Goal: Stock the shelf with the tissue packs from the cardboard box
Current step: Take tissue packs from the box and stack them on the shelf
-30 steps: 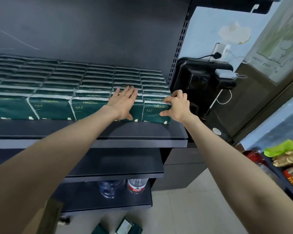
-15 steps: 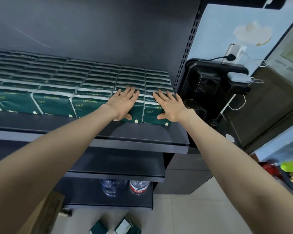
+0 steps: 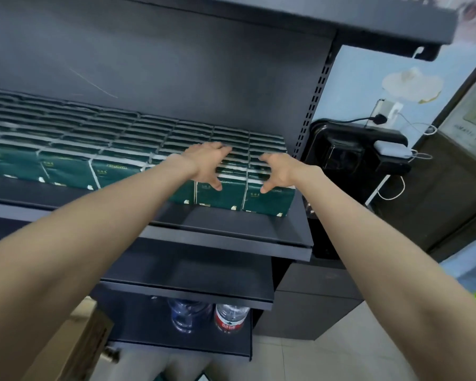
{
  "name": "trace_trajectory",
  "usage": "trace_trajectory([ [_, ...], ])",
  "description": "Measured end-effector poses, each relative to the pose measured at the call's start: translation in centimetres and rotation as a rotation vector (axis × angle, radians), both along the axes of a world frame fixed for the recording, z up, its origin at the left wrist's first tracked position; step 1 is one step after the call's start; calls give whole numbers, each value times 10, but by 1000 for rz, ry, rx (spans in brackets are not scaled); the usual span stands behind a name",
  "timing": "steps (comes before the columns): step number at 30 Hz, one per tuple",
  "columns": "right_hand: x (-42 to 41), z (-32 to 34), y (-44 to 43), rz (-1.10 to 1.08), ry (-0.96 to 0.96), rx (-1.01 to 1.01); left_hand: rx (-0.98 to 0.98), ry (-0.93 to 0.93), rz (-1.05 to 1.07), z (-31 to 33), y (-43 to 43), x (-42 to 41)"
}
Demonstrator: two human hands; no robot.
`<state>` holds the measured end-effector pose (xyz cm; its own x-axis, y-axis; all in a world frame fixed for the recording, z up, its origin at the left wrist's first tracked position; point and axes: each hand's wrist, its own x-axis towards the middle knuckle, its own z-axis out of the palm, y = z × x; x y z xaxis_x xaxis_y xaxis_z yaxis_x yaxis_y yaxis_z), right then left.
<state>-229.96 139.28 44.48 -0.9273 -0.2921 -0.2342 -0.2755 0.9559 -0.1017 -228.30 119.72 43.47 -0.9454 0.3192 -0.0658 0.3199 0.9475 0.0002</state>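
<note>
On the shelf (image 3: 231, 237), the packs (image 3: 66, 169) stand in neat rows, from the left side of the view to the right end, and far to the back. Our left hand (image 3: 204, 163) and right hand (image 3: 280, 171) are on the last two front packs at the right end. The fingers are spread and bent over the tops, and the thumbs touch the fronts. We cannot tell if the hands grip the packs or only press them.

We think the job is almost done, since this shelf looks full. The box (image 3: 74, 350) is low on the left and cut off, so we cannot see if more packs are inside. The hands look blurry. Our arms hide part of the lower shelves, and two bottles (image 3: 228, 320) stand on the lowest one.
</note>
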Motion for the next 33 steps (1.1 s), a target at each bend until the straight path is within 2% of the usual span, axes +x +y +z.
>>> trace_trajectory([
  [4,17,41,-32,23,41,-66,122,-58,60,42,-40,22],
  [9,60,89,-106,92,104,-69,92,-83,129,93,-115,74],
  [15,134,117,-228,166,184,-107,76,-15,193,133,-239,161],
  [24,215,101,-436,302,130,-141,37,-65,322,122,-434,265],
  [33,193,42,-593,388,18,-127,49,-161,427,64,-572,256],
])
